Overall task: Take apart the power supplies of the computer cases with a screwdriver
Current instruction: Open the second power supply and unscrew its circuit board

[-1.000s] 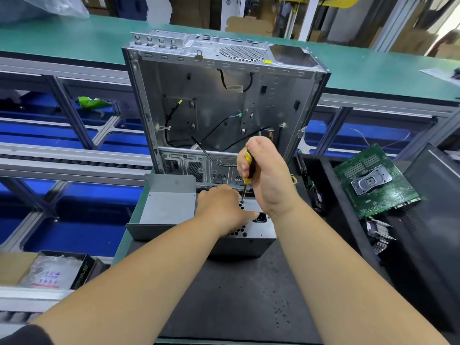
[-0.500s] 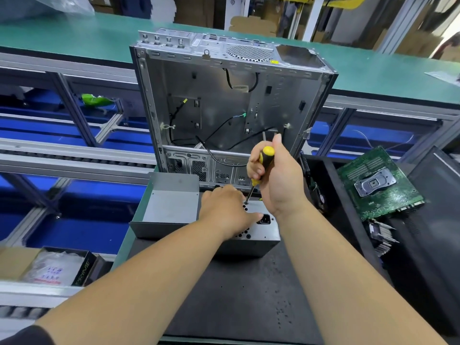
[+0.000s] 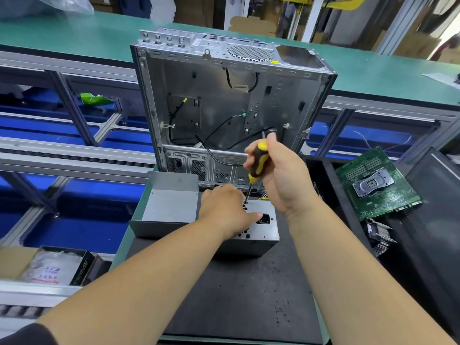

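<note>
Grey sheet-metal power supply [image 3: 258, 229] sits in the lower middle of the frame on a black mat [image 3: 236, 290], right in front of the opened computer case [image 3: 224, 100] that stands upright behind it. Looks like the unscrewing step is in progress: the screwdriver [image 3: 256, 168] tip is planted on a spot near the far edge of the supply's top face, just above the honeycomb vent holes and up-left of the black power socket [image 3: 265, 218]. Can't actually make out the screw head itself, too small.

The right hand [image 3: 281, 175] is wrapped around the yellow-and-black handle, fingers curled, tool tilted a bit so the handle leans toward the upper right. The left hand [image 3: 224, 210] lies on top of the supply with fingers bent over its far side, thumb stretched toward the socket, pinning the box down.

Next move probably calls for steady downward pressure while twisting, so the tip doesn't cam out, with the left hand bracing against the torque. A loose grey cover panel [image 3: 169, 202] sits just left of the supply, and a green motherboard [image 3: 375, 188] lies at right.
</note>
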`<action>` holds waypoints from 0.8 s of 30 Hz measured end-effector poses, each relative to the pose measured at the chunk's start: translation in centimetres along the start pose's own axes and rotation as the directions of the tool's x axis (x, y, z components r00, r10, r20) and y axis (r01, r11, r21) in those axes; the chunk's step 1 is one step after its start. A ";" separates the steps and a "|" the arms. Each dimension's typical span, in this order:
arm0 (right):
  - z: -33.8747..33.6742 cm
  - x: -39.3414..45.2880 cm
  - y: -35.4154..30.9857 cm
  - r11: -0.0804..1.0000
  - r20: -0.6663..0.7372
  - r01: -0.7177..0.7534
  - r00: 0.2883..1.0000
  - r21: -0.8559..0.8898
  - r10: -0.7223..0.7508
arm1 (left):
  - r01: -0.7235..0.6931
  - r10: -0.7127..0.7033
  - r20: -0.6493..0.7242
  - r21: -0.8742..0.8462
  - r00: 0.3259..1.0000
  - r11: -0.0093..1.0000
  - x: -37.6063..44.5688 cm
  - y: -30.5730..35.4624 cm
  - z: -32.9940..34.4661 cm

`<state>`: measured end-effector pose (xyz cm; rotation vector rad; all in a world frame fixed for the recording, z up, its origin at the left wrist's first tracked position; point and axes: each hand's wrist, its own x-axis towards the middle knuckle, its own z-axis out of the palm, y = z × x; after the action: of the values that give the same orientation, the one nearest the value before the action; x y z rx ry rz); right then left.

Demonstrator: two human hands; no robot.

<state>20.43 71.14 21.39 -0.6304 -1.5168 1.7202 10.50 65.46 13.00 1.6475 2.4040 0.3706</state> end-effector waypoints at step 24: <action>0.9 0.0 0.3 0.991 0.047 0.014 0.999 0.132 -0.020 | 0.020 -0.020 0.011 -0.020 1.000 1.000 -0.2 0.1 -0.2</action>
<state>19.71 70.57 21.24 -0.5101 -1.4228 1.8175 10.62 65.31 13.27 1.6118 2.3997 0.3804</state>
